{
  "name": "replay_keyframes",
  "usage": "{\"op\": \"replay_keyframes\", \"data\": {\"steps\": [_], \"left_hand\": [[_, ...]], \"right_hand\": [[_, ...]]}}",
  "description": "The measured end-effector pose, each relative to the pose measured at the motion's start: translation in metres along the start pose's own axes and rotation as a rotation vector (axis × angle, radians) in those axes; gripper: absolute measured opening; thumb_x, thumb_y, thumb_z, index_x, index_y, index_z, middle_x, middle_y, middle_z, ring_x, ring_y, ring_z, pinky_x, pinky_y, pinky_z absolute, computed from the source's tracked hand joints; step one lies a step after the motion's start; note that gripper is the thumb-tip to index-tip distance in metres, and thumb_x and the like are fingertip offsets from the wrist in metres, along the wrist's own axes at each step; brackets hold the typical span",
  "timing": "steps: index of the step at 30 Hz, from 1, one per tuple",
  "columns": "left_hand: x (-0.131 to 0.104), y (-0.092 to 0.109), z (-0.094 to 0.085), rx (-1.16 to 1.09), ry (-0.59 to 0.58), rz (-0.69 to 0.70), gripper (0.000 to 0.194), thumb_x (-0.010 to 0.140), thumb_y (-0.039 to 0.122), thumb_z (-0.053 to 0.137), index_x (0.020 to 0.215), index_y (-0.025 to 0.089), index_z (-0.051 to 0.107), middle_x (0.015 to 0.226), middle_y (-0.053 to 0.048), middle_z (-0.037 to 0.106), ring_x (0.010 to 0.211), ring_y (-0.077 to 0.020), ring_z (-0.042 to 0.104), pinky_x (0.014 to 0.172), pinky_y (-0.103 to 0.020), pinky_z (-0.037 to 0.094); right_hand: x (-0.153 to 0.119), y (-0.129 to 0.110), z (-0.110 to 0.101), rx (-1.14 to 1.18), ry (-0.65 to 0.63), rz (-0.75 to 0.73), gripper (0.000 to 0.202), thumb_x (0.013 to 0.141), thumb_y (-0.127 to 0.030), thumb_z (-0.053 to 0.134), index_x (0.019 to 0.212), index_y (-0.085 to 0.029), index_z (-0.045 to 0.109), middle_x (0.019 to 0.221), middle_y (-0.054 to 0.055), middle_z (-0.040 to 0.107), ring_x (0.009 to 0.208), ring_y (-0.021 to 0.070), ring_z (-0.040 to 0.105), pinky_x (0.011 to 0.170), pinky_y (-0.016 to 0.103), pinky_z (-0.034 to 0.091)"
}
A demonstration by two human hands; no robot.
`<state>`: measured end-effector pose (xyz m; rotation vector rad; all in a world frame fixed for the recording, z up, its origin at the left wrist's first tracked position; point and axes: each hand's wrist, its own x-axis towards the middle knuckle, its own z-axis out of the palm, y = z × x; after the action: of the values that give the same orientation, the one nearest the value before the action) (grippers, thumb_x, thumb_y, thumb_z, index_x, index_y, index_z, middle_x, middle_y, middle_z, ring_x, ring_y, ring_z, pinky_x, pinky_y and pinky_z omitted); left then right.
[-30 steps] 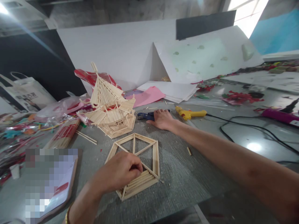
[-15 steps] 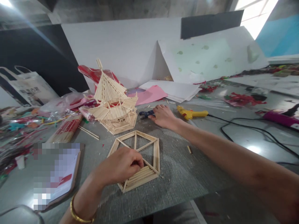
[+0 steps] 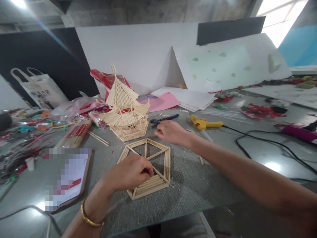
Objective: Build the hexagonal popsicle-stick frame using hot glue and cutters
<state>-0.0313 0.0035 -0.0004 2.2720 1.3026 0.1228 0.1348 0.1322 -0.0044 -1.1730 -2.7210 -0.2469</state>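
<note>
A hexagonal frame of thin wooden sticks (image 3: 167,165) lies flat on the table, with spokes across it and one section filled by parallel sticks. Over its near left side is my left hand (image 3: 135,172), fingers curled in a pinch at the filled section; whatever is between the fingertips is hidden. My right hand (image 3: 170,131) hovers beyond the frame's far right corner, its fingers curled together, contents not visible. Just behind it lie dark blue pliers (image 3: 172,117). A pagoda-like stick model (image 3: 127,114) stands upright behind the frame.
A yellow glue gun (image 3: 205,123) with a black cord lies to the right. On the left are a phone (image 3: 71,178), loose sticks (image 3: 98,138) and a packet of sticks (image 3: 74,134). Pink paper (image 3: 163,103) and white sheets (image 3: 190,99) lie at the back.
My right hand has come off the pliers and moved slightly nearer the frame, leaving them on the table. My left hand stays at the frame. The view has shifted a little.
</note>
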Motion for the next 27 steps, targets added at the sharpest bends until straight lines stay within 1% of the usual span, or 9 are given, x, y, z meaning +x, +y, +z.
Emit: {"op": "replay_keyframes", "data": {"steps": [5,11,19,23,27], "left_hand": [[-0.002,0.001,0.0,-0.008,0.0,0.001,0.028,0.07,0.011,0.044,0.08,0.018,0.07,0.08,-0.001,0.071,0.072,-0.0123,0.06,0.067,-0.023,0.041],[-0.001,-0.001,0.002,0.022,0.015,-0.003,0.028,0.07,0.012,0.045,0.08,0.019,0.07,0.08,-0.002,0.071,0.072,-0.0129,0.06,0.068,-0.024,0.041],[0.0,-0.002,0.005,-0.014,0.042,-0.06,0.025,0.069,0.015,0.047,0.077,0.019,0.07,0.076,-0.001,0.07,0.068,-0.0125,0.059,0.062,-0.023,0.04],[-0.002,-0.001,0.001,-0.072,0.056,-0.122,0.021,0.069,0.021,0.05,0.078,0.019,0.069,0.072,0.0,0.068,0.064,-0.0115,0.057,0.058,-0.022,0.038],[-0.007,-0.001,-0.006,-0.126,0.073,-0.151,0.022,0.07,0.024,0.051,0.082,0.019,0.069,0.069,0.001,0.065,0.061,-0.0102,0.054,0.056,-0.021,0.037]], "right_hand": [[-0.003,-0.006,-0.001,0.033,-0.015,-0.071,0.031,0.087,-0.031,0.043,0.085,-0.012,0.067,0.087,0.013,0.066,0.087,0.0228,0.058,0.074,0.03,0.037],[-0.003,-0.007,-0.002,0.01,-0.031,-0.104,0.031,0.088,-0.03,0.042,0.085,-0.012,0.067,0.086,0.012,0.065,0.086,0.0218,0.058,0.074,0.029,0.037],[-0.001,-0.002,0.009,-0.054,-0.035,-0.125,0.032,0.087,-0.031,0.042,0.086,-0.012,0.067,0.086,0.012,0.065,0.084,0.0218,0.059,0.073,0.029,0.038],[-0.001,-0.001,0.011,-0.049,-0.031,-0.125,0.031,0.086,-0.03,0.042,0.085,-0.011,0.067,0.086,0.013,0.065,0.084,0.0219,0.059,0.074,0.029,0.039],[-0.002,-0.001,0.004,0.02,-0.024,-0.097,0.029,0.085,-0.029,0.044,0.085,-0.011,0.067,0.086,0.013,0.065,0.084,0.0213,0.058,0.073,0.028,0.038]]}}
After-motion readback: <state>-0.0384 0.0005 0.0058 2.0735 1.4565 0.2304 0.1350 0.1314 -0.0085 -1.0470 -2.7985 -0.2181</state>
